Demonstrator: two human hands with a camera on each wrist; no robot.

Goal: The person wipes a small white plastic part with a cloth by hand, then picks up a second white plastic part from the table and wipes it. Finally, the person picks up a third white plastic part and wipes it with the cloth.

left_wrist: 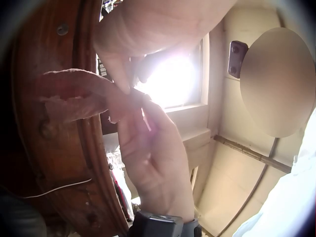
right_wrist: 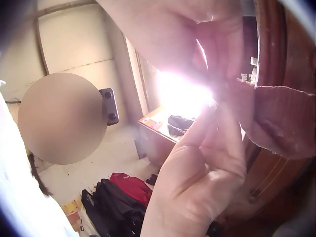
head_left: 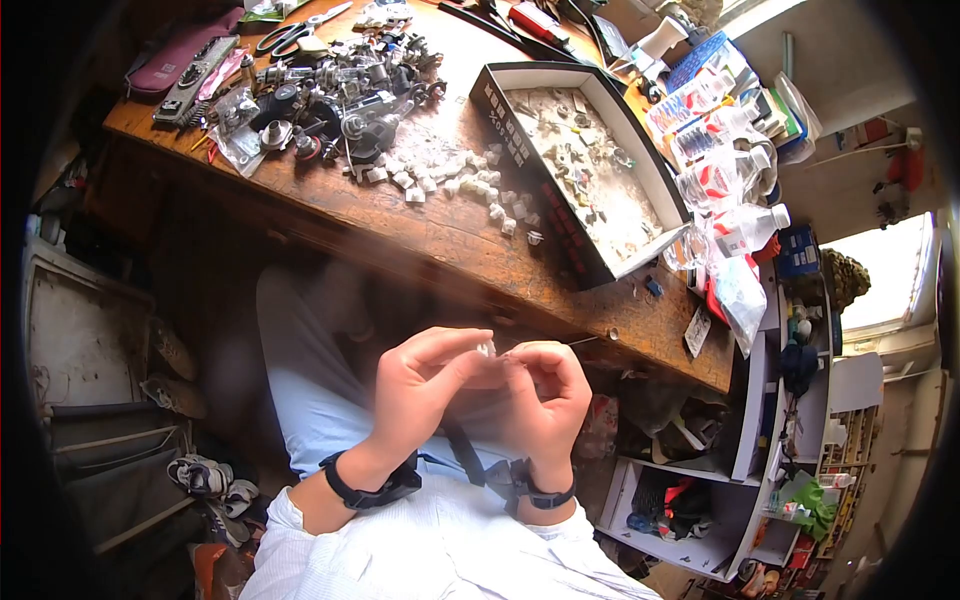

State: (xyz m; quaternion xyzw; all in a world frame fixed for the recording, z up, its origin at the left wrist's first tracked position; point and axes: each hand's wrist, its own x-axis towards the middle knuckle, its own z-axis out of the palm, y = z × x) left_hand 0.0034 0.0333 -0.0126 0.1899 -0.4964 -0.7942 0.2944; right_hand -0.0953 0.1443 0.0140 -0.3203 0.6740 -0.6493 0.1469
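In the head view, the left hand [head_left: 425,385] pinches a small white piece [head_left: 486,349] between thumb and fingers, above the lap. Close beside it, the right hand [head_left: 545,400] has its thumb and index fingertips together at a tiny dark item, too small to identify. The fingertips of both hands nearly meet. Both wrist views show the left hand [left_wrist: 153,153] and the right hand [right_wrist: 197,173] with curled fingers close to the other hand; glare and the fingers hide what lies between them.
A wooden table [head_left: 400,240] stands in front, bearing white pieces [head_left: 425,180], a pile of dark parts [head_left: 370,110] and a black-sided box [head_left: 545,200] with small parts inside. Plastic bottles [head_left: 715,180] line its right side. Shelves [head_left: 690,550] stand at the lower right.
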